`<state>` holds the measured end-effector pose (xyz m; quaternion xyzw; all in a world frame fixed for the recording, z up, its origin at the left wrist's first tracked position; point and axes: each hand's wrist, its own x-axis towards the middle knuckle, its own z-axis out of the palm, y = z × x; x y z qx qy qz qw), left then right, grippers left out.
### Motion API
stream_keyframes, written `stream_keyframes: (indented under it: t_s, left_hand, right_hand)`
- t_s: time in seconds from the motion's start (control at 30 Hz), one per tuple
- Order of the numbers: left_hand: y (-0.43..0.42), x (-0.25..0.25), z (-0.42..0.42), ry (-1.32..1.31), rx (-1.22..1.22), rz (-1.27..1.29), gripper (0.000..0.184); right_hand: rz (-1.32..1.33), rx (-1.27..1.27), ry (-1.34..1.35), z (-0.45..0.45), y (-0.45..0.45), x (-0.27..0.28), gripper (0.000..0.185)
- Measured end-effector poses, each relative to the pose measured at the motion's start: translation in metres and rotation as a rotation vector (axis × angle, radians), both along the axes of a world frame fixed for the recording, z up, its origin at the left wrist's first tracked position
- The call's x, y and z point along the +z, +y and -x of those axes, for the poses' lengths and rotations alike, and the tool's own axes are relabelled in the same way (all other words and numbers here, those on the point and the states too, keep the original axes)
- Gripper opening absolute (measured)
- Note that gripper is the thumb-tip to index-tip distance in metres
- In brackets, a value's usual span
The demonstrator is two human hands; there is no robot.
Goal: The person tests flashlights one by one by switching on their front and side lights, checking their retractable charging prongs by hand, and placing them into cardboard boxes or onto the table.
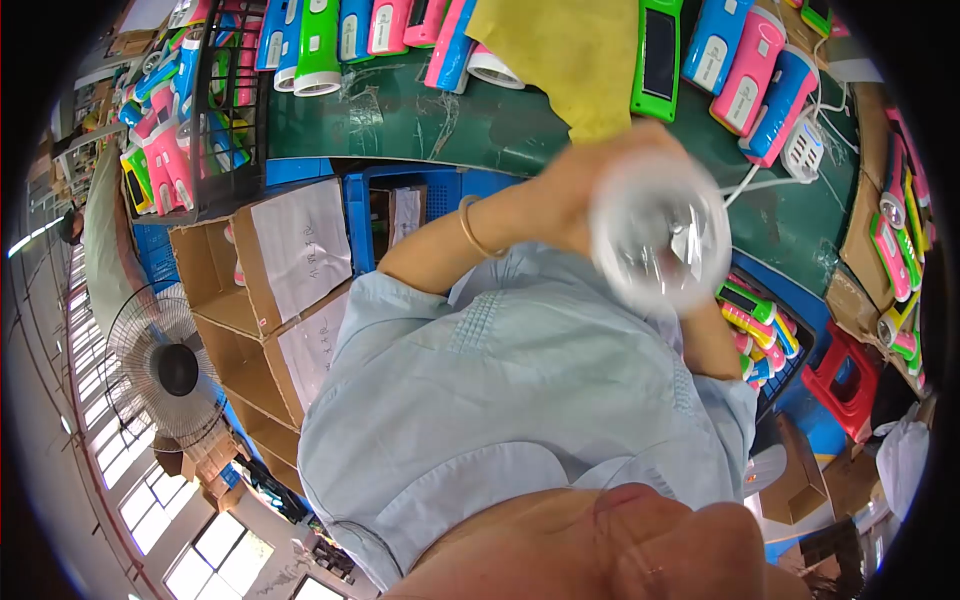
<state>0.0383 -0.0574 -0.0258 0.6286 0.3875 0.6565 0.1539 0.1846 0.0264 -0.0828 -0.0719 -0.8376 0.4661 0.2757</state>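
A round, clear-fronted flashlight head [661, 236] with a pale rim is held up close to the camera, its edges blurred. My left hand [590, 182] comes in from the left, a bangle on its wrist, and is closed around the part behind the rim. The flashlight head covers my right hand; only my right forearm [708, 338] shows below it, so its fingers are hidden. Just beyond my left hand, a yellow cloth [560, 55] lies on the green tabletop [420, 115]. A green flashlight [657, 60] rests beside the cloth.
Pink, blue and green flashlights [745, 75] line the table's far side, near a white corded piece [802, 148]. A black wire basket [232, 120] is at left, above cardboard compartments [235, 350] and a fan [178, 369]. At right are a crate of flashlights [760, 325] and a red stool [843, 385].
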Motion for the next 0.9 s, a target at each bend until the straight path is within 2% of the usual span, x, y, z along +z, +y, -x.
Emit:
stream_keyframes:
  t_s: [0.03, 0.07, 0.13, 0.17, 0.23, 0.3, 0.37, 0.4, 0.43, 0.47, 0.5, 0.53, 0.6, 0.7, 0.8, 0.83, 0.9]
  left_hand:
    - [-0.002, 0.010, -0.001, 0.222, -0.122, -0.013, 0.031]
    - [-0.002, 0.005, -0.001, 0.349, -0.124, -0.063, 0.059]
    - [-0.004, -0.014, -0.004, 0.181, -0.066, -0.058, 0.056]
    - [-0.010, -0.017, -0.004, 0.168, -0.069, 0.029, 0.052]
    - [-0.021, -0.016, 0.003, 0.157, -0.073, 0.191, 0.051]
    - [-0.024, -0.015, 0.004, 0.130, -0.045, 0.270, 0.060]
    - [-0.024, -0.013, 0.002, 0.139, 0.038, 0.320, 0.075]
    - [-0.026, -0.013, -0.001, 0.135, 0.113, 0.337, 0.072]
    - [-0.028, -0.014, -0.003, 0.132, 0.187, 0.356, 0.070]
    - [-0.029, -0.016, -0.004, 0.130, 0.262, 0.372, 0.068]
    - [-0.030, -0.020, -0.001, 0.100, 0.201, 0.553, 0.074]
    - [-0.029, -0.022, -0.002, 0.082, 0.233, 0.584, 0.075]
    - [-0.027, -0.016, -0.002, -0.055, 0.204, 0.612, 0.076]
    - [-0.018, -0.012, -0.009, -0.222, 0.334, 0.387, 0.058]
    - [-0.014, -0.003, 0.006, -0.408, 0.068, 0.549, 0.066]
    - [-0.014, 0.006, 0.009, -0.476, 0.048, 0.677, 0.072]
    - [-0.011, 0.009, 0.007, -0.404, 0.155, 0.683, 0.069]
  right_hand:
    - [0.055, 0.002, -0.035, 0.000, 0.000, -0.014, 0.044]
    - [0.110, 0.001, -0.070, 0.000, 0.000, -0.028, 0.043]
    - [0.037, 0.015, 0.018, 0.010, 0.001, -0.019, 0.044]
    - [-0.008, 0.091, 0.030, 0.014, 0.007, -0.003, 0.043]
    - [0.099, -0.028, -0.094, 0.018, 0.005, 0.019, 0.044]
    - [0.252, -0.079, -0.272, 0.012, 0.005, 0.038, 0.038]
    - [0.163, -0.054, -0.214, 0.004, 0.009, 0.035, 0.034]
    - [0.118, -0.041, -0.186, 0.001, 0.010, 0.032, 0.032]
    - [0.086, -0.082, -0.078, 0.001, 0.008, 0.025, 0.025]
    - [0.001, -0.076, -0.081, -0.001, 0.011, 0.021, 0.017]
    - [0.038, -0.081, -0.090, -0.001, 0.011, 0.023, 0.014]
    - [0.075, -0.085, -0.097, -0.002, 0.010, 0.026, 0.012]
    - [0.072, -0.091, -0.139, -0.002, 0.008, 0.031, 0.008]
    - [0.044, -0.144, -0.083, 0.001, 0.007, 0.043, 0.008]
    - [0.143, -0.118, 0.005, 0.002, 0.008, 0.057, 0.015]
    - [0.173, -0.075, 0.023, 0.000, 0.011, 0.064, 0.015]
    - [0.183, -0.041, 0.038, 0.005, 0.014, 0.078, 0.014]
